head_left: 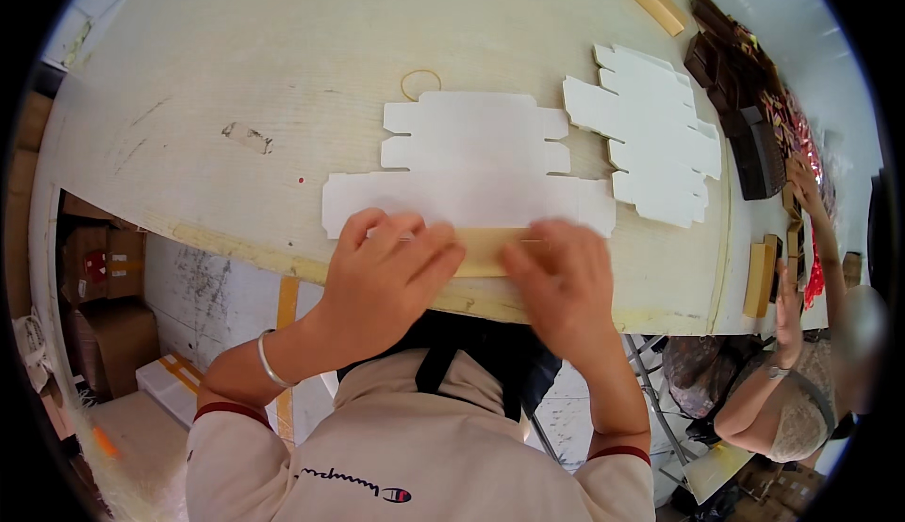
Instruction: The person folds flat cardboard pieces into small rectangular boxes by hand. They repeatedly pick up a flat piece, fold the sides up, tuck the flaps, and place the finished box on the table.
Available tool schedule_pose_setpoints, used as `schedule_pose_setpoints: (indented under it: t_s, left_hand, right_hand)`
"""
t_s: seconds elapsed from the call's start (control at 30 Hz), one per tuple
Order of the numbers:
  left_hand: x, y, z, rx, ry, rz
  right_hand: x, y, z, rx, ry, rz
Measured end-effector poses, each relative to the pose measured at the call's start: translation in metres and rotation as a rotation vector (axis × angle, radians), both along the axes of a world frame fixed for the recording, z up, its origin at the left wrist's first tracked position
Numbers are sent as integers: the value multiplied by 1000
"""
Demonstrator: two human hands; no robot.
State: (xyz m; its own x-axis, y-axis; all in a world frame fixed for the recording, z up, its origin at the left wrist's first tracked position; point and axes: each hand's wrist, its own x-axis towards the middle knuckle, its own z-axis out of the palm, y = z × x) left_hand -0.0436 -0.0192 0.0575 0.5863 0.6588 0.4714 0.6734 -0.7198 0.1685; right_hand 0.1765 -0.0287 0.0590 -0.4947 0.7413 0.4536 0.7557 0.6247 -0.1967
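Observation:
A flat white carton blank [481, 140] with slotted tabs lies in front of me on the table. Its near strip is turned over toward me, so a gold panel [483, 250] shows between my hands. My left hand [386, 272] is closed on the left part of this strip, fingers curled over it. On the right part, my right hand [564, 281] has its fingers bent round the panel; they are slightly blurred by motion. Just right of the blank lies a stack of similar white blanks [655, 135].
A rubber band [421, 73] lies beyond the blank. Gold box pieces [652, 3] are at the far right, beside dark trays [754, 149]. A co-worker's hand [788, 319] is at the right table edge near gold boxes [757, 280]. Cardboard boxes [118, 333] stand below left.

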Motion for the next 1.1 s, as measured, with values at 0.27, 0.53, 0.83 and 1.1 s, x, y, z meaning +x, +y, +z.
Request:
schedule_pose_setpoints:
  t_s: [0.27,0.53,0.83,1.1]
  left_hand:
    - [-25,-1,-33,37,-34,-168]
    - [-7,38,-32,-291,-111,-98]
    - [26,32,5,-299,-28,-80]
    - [41,6,57,-507,-164,46]
  right_hand:
    - [-8,-23,-36,52,-84,133]
    - [-14,29,-22,-340,-11,130]
    - [-2,10,-8,-244,-3,-43]
    - [8,-30,59,-1040,746,131]
